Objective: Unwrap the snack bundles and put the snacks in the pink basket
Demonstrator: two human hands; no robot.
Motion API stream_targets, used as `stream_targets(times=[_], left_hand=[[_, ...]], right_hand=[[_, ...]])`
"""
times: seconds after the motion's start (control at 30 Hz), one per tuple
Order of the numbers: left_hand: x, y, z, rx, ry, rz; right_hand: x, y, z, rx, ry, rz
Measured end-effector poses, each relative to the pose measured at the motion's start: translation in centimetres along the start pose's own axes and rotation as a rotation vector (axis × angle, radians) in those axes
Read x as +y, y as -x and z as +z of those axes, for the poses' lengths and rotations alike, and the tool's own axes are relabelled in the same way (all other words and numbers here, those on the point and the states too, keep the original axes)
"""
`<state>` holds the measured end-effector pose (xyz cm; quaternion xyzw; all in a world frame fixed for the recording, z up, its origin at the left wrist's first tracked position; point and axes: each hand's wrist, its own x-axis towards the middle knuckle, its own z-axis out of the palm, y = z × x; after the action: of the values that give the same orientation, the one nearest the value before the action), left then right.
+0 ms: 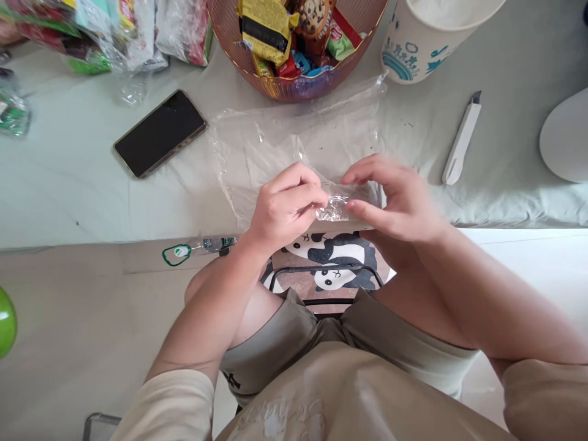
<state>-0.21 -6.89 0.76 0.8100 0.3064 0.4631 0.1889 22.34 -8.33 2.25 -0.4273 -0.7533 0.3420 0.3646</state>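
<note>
Two bare hands are being held over the near edge of a cloth-covered counter (pixel 64 190), where a clear plastic film (pixel 275 141) is being handled; whether it is a bag or a single sheet cannot be told. A small fold of its near side is being pinched by the left hand (pixel 291 205), its grip closed with the fingertips drawn together. The right hand (pixel 399 196) is being held just beside that fold, its grip loose, with a gap being left between thumb and fingers; whether the film is being touched by the thumb cannot be told for certain. As far as can be judged, only the near side is being gathered, while the larger part is being left spread and wrinkled on the counter, not yet folded or bunched. Nothing is being seen inside the film. Beyond it, wrapped snacks (pixel 266 27) are being held in a ribbed pink bowl (pixel 285 90), and a patterned tub (pixel 413 55) is being kept beside the bowl. A phone (pixel 160 133) is being left to the left, and a white utility knife (pixel 462 144) to the right, neither being touched.
</note>
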Motion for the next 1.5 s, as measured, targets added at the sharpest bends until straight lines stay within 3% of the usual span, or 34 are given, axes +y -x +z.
stream_targets(times=[0.47,0.77,0.93,1.03,1.13,1.3,1.5], left_hand=[[0.0,0.0,0.4,-0.066,0.097,-0.084],[0.0,-0.2,0.4,-0.123,0.200,-0.264],[0.1,-0.6,-0.5,-0.333,0.306,-0.380],[-0.6,-0.8,-1.0,-0.345,0.304,-0.459],[-1.5,-0.8,-0.9,-0.293,0.052,-0.506],[-1.4,-0.8,-0.5,-0.479,-0.340,-0.509],[-0.6,-1.3,-0.7,-0.640,-0.420,-0.579]], right_hand=[[0.0,0.3,0.3,0.192,-0.114,0.071],[0.4,0.6,0.7,0.312,-0.132,0.116],[0.3,1.0,0.7,0.350,-0.134,0.080],[0.7,1.2,0.4,0.278,-0.164,0.083],[1.0,1.2,-0.2,0.149,-0.082,0.037],[0.7,1.5,-1.8,-0.106,-0.018,-0.272],[0.0,2.3,-4.5,-0.465,-0.079,-0.171]])
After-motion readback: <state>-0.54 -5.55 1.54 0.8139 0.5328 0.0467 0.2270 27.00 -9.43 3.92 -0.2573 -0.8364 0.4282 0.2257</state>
